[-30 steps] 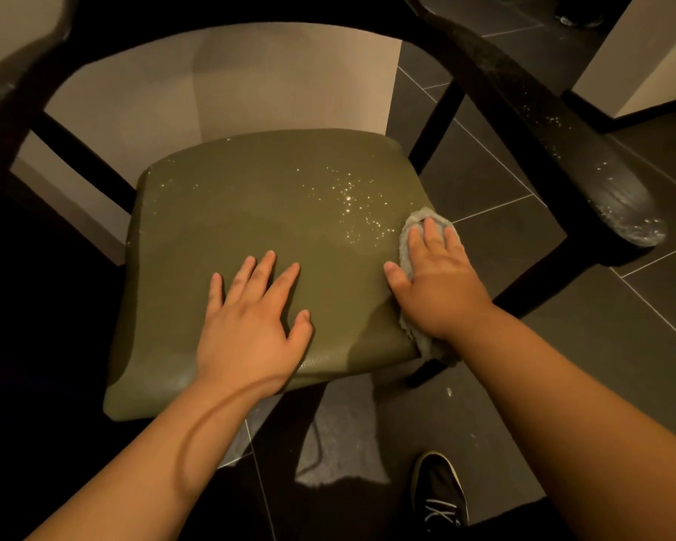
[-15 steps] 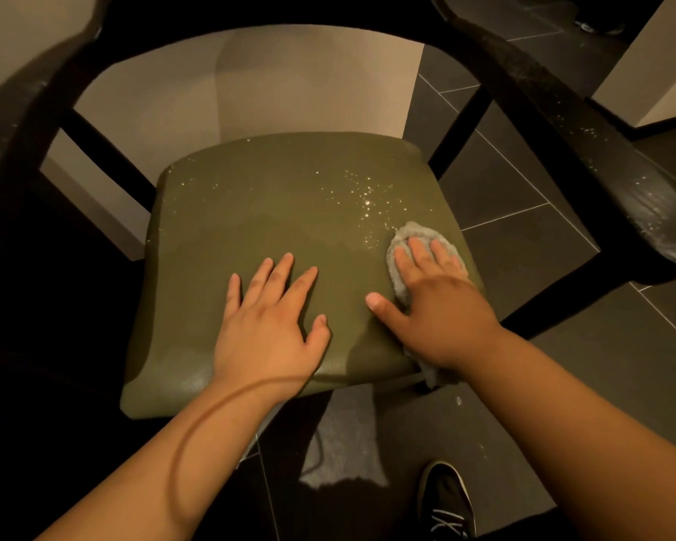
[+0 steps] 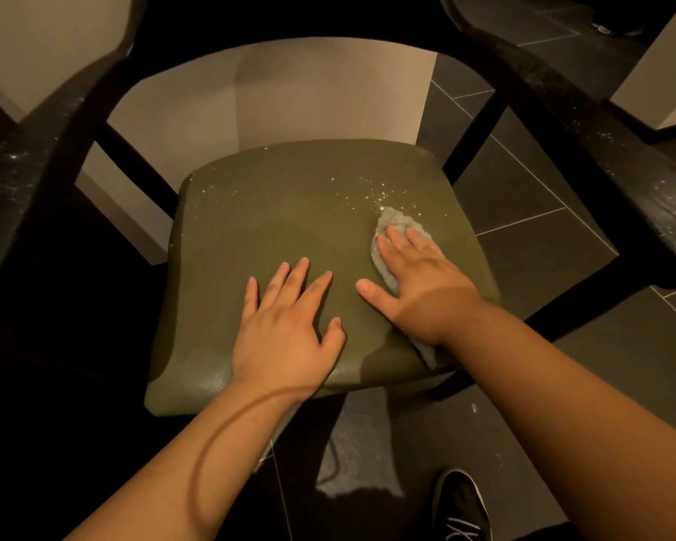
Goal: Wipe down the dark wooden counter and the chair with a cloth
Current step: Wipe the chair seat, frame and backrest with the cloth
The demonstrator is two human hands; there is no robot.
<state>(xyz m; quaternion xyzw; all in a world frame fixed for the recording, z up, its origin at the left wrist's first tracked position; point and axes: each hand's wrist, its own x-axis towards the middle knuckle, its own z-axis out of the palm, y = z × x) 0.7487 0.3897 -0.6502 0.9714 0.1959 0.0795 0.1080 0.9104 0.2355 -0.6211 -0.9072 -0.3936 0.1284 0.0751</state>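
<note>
A dark wooden armchair fills the view, with an olive green padded seat (image 3: pixel 274 212) below me. My right hand (image 3: pixel 418 283) lies flat on a grey cloth (image 3: pixel 397 224) at the seat's right side, pressing it down with straight fingers. Part of the cloth hangs over the seat's front edge behind my wrist. Just beyond the cloth, white specks (image 3: pixel 379 195) dot the seat. My left hand (image 3: pixel 285 326) rests flat on the bare seat near its front, fingers spread, holding nothing. The counter is not in view.
Speckled dark armrests run along the left (image 3: pixel 43 150) and the right (image 3: pixel 609 142). The curved chair back (image 3: pixel 289 21) arches across the top. Dark floor tiles (image 3: pixel 543 244) lie to the right, and my shoe (image 3: pixel 461 509) stands at the bottom. Beige walls stand behind.
My right hand has slid the cloth from the seat's right front corner inward and forward toward the white specks. My left hand has stayed flat on the seat.
</note>
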